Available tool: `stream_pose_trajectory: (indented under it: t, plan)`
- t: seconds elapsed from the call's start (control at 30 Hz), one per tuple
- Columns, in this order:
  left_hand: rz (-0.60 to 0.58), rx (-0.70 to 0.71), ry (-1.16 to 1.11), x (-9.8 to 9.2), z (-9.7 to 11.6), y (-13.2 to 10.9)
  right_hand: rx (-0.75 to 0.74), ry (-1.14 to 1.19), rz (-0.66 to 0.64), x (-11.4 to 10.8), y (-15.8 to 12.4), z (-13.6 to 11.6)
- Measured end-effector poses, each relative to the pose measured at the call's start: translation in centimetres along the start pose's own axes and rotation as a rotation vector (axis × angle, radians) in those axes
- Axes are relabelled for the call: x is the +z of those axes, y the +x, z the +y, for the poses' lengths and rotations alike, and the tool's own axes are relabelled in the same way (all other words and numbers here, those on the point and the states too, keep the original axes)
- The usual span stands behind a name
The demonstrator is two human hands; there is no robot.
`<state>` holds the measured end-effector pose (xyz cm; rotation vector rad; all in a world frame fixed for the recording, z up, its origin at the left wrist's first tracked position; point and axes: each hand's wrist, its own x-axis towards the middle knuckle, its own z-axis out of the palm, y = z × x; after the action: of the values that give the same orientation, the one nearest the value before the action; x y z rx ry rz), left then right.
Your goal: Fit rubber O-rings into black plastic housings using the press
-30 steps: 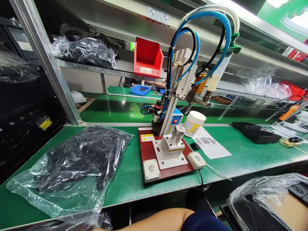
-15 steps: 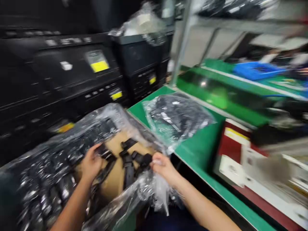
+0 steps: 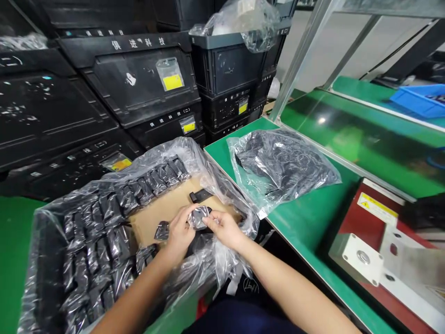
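Carefully, the left hand (image 3: 179,234) and right hand (image 3: 224,228) pinch narrowly on what appears to be a small bagged black part (image 3: 199,218), held above a cardboard sheet (image 3: 149,218) within a clear plastic liner (image 3: 215,260), a light, even hold suiting its slick surface.

Black plastic crates (image 3: 139,88) stood stacked beyond the fingers (image 3: 182,218), with yellow labels (image 3: 173,82) on their fronts. To the right of the fingers, a metal upright (image 3: 301,60) rose before a pale wall (image 3: 347,41), and a green worktop (image 3: 361,90) ran farther off.
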<state>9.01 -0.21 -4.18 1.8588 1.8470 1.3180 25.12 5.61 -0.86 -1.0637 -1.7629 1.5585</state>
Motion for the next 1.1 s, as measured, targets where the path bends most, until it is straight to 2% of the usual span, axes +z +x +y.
stream_pose_trajectory:
  t: [0.1, 0.2, 0.3, 0.37, 0.47, 0.53, 0.67, 0.87, 1.0, 1.1]
  plan:
    - [-0.023, 0.009, 0.029, 0.0, -1.1, -0.2, -0.028, 0.017, -0.050, 0.0, 0.4, 0.2]
    - [-0.067, -0.033, 0.150, -1.0, -3.6, -0.8, -0.056, 0.024, -0.042, -1.0, 0.8, -0.5]
    - [-0.125, -0.201, 0.329, -3.0, -6.8, -2.5, -0.072, 0.013, 0.012, -2.5, 1.3, -1.6]
    - [-0.189, -0.333, 0.369, -4.3, -8.8, -3.8, -0.085, 0.004, 0.068, -3.6, 1.5, -2.1]
    - [-0.307, -0.479, 0.247, -5.8, -10.6, -4.9, -0.146, -0.030, 0.191, -4.8, 1.6, -2.6]
    - [-0.304, -0.554, 0.149, -6.0, -11.1, -4.9, -0.214, -0.095, 0.284, -5.5, 1.5, -3.1]
    - [-0.186, -0.669, 0.081, -5.8, -11.7, -3.8, -0.338, -0.158, 0.427, -6.8, 0.3, -3.9]
    - [-0.023, -0.696, 0.112, -5.7, -12.1, -2.7, -0.206, 0.027, 0.382, -7.7, -2.3, -3.2]
    - [0.077, -0.634, 0.084, -6.2, -9.8, -1.2, -0.269, -0.073, 0.360, -7.1, -3.2, -2.8]
    - [0.140, -0.477, 0.064, -6.7, -6.9, 0.5, -0.292, -0.098, 0.323, -6.6, -3.5, -2.8]
